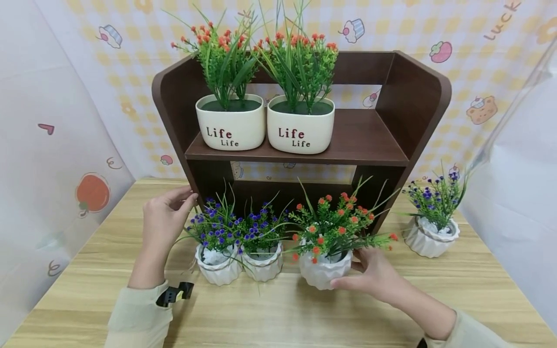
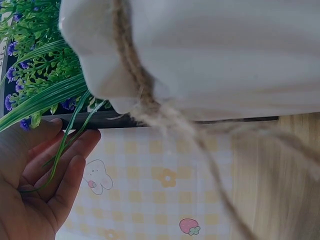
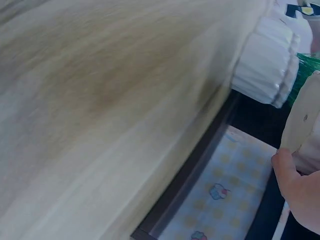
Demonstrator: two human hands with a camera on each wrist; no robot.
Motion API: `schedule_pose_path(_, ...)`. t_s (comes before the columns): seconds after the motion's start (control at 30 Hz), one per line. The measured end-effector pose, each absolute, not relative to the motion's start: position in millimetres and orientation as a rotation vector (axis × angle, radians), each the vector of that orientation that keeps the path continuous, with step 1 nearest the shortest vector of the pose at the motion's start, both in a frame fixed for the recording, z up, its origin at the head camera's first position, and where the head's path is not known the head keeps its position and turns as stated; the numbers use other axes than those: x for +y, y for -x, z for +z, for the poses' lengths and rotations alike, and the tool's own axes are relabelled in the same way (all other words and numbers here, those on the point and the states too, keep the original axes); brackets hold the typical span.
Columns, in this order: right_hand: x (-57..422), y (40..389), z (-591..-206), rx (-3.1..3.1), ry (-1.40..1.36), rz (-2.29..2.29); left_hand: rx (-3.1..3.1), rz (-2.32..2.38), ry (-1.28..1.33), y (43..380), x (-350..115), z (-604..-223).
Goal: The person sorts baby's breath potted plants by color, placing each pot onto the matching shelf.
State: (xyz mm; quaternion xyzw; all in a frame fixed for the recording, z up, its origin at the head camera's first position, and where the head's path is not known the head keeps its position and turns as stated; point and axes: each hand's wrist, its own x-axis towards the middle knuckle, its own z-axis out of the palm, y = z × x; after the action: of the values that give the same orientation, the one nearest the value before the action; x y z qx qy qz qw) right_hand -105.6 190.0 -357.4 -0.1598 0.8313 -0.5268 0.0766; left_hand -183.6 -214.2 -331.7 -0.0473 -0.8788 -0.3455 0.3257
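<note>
My right hand (image 1: 376, 273) grips a white ribbed flower pot (image 1: 324, 270) with orange artificial flowers, thumb at the front and fingers round its right side. The pot is close over the table, in front of the shelf's right half. At the left, my left hand (image 1: 167, 212) pinches the front edge of the dark brown wooden shelf's (image 1: 361, 140) left side panel between thumb and fingers. Beside that hand, two white pots with purple flowers, the left pot (image 1: 219, 266) and its neighbour (image 1: 264, 263), stand before the shelf. Grass blades hang across the left fingers (image 2: 70, 187) in the left wrist view.
Two cream oval planters, a left one (image 1: 230, 128) and a right one (image 1: 300, 128), stand on the upper shelf board with red-orange flowers. Another purple-flowered pot (image 1: 432, 237) stands right of the shelf on the wooden table (image 1: 261, 319). A patterned cloth (image 1: 491, 63) hangs behind.
</note>
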Motion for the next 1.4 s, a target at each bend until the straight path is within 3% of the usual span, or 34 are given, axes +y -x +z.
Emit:
schedule_pose_path(0.93,208.6,105.3,-292.4,2.491,0.651,-2.234,-2.306,-0.903,0.121,184.3,-214.8,-332.4)
schedule_pose_path(1.4,202.3,120.9,-261.5,2.397,0.559,-2.587,-2.328,-0.92,0.099,183.3,-214.2,-331.6)
